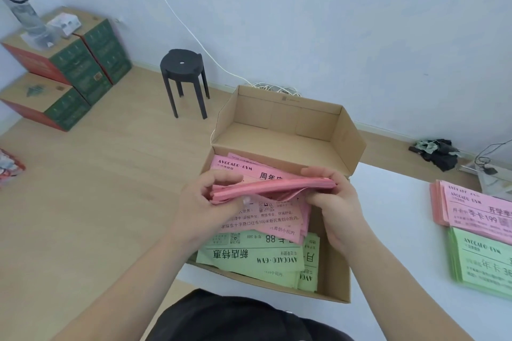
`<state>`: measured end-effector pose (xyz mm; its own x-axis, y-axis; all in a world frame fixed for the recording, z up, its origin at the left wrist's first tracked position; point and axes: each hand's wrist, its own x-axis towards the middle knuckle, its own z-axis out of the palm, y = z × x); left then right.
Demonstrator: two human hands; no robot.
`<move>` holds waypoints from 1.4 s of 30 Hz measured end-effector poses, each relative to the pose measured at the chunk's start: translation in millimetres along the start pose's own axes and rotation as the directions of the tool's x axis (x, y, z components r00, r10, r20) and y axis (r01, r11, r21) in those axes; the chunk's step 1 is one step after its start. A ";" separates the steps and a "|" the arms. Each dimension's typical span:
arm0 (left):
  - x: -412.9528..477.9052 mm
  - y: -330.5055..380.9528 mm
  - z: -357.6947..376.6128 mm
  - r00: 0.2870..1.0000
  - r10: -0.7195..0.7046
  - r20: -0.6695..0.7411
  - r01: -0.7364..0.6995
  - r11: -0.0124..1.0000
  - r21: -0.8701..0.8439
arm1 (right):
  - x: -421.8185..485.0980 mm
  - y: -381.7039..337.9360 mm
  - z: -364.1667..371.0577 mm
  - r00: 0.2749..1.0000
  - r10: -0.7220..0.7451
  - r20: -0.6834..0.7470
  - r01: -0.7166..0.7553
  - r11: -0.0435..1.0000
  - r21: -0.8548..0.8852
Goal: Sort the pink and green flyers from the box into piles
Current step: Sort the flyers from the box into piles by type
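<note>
From my remote seat I saw both hands at the centre of the frame, over the open box (341,271), which sat on the near left corner of the white table (401,230). They shared one bundle of pink flyers (274,188), held edge-on and nearly level, with a few lower sheets sagging loose. The left hand (205,202) had its fingers curled round the bundle's left end. The right hand (333,202) pinched the right end, with digits closed above and below it. Neither hand was slack, and the bundle spanned the gap between them. It hung just above the loose pink sheets (277,220) that lay in the middle of the box. Whether it touched them I could not tell. Lower in the frame, at the near end of the box, green sheets (249,260) lay flat with their print upside down to me, partly under the pink ones. The box's lid (285,122) stood open behind the hands. At the right edge of the frame two sorted stacks rested on the table, well apart from the box. They were a pink pile (476,210) and, just below it in the frame, a green pile (482,260). In the upper left stood stacked cartons (77,63) with a bottle (22,11) on top. A black stool (184,75) stood on the wooden floor just left of the lid.
</note>
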<state>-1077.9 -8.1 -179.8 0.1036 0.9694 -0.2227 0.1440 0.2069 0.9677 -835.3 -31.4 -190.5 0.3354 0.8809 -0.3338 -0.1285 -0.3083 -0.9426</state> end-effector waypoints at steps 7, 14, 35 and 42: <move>10.2 17.4 14.4 0.994 0.009 -0.111 -0.014 0.999 -0.048 | 8.3 -9.1 10.2 0.995 -0.094 0.046 0.101 0.981 -0.166; 3.8 8.7 1.0 0.998 -0.070 -0.002 0.070 0.997 -0.022 | 0.0 2.6 -0.6 0.991 -0.061 0.118 0.073 0.992 -0.103; 18.2 94.1 47.0 0.977 -0.118 0.175 0.070 0.964 0.258 | -17.9 -47.1 -53.8 0.996 -0.025 -0.087 0.006 0.977 -0.215; 19.9 121.1 201.4 0.748 -0.350 0.563 0.192 0.927 0.321 | -41.2 -57.0 -217.0 0.954 0.233 -0.188 -0.269 0.943 -0.197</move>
<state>-860.1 9.6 -90.8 0.5816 0.5784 -0.5720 0.4694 0.3356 0.8167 -639.3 -128.0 -125.1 0.4651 0.7014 -0.5401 -0.0279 -0.5982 -0.8009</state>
